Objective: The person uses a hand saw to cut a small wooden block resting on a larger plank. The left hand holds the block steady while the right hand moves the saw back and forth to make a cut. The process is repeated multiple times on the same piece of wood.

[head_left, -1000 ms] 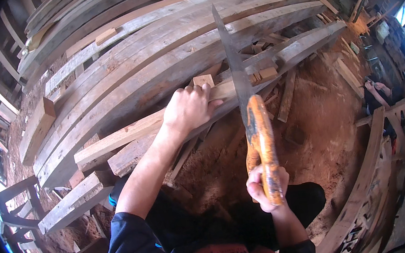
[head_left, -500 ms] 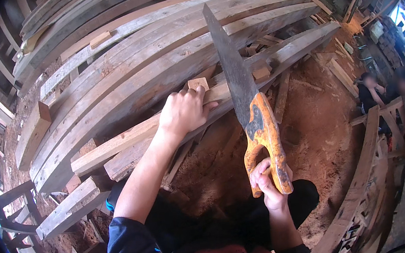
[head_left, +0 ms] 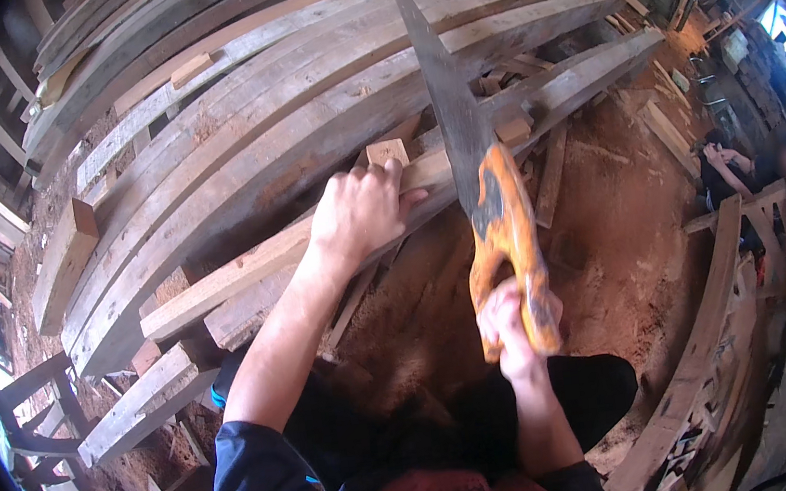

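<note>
Handsaw (head_left: 494, 197): farther forward than half a second ago, blade (head_left: 455, 107) crossing pale squared timber (head_left: 234, 280) to the right of the left hand | right hand (head_left: 518, 320): closed round orange handle (head_left: 528, 264) | left hand (head_left: 355, 213): curled firmly over timber, unmoved, beside small wood block (head_left: 387, 152)

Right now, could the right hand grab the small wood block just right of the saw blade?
Probably not: the right hand is closed around the orange saw handle, so it would likely have to let go first. The small wood block itself looks mostly uncovered.
</note>
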The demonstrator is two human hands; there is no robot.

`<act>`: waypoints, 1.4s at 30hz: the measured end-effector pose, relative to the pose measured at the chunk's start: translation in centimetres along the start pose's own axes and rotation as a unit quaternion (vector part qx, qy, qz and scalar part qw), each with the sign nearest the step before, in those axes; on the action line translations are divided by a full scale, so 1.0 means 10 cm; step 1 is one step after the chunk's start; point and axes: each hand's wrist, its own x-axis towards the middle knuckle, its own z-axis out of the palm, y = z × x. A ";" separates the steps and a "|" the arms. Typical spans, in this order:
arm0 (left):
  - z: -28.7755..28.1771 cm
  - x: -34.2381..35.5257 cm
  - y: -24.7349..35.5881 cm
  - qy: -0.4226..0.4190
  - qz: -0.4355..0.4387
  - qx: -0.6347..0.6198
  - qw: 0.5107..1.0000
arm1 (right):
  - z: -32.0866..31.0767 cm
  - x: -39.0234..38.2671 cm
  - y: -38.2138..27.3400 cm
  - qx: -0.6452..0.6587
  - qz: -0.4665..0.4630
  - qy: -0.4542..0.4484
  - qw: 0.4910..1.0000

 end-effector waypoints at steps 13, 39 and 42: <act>-0.01 0.06 -0.02 -0.025 0.014 -0.002 1.000 | -0.25 -0.56 0.12 -0.160 -0.118 -0.051 0.979; 0.06 0.06 0.02 0.010 0.009 -0.014 1.000 | -0.28 -0.51 -0.44 0.025 0.028 -0.037 0.999; 0.03 0.05 0.03 0.007 0.002 -0.026 1.000 | -0.24 -0.54 -0.31 0.018 0.004 -0.023 1.000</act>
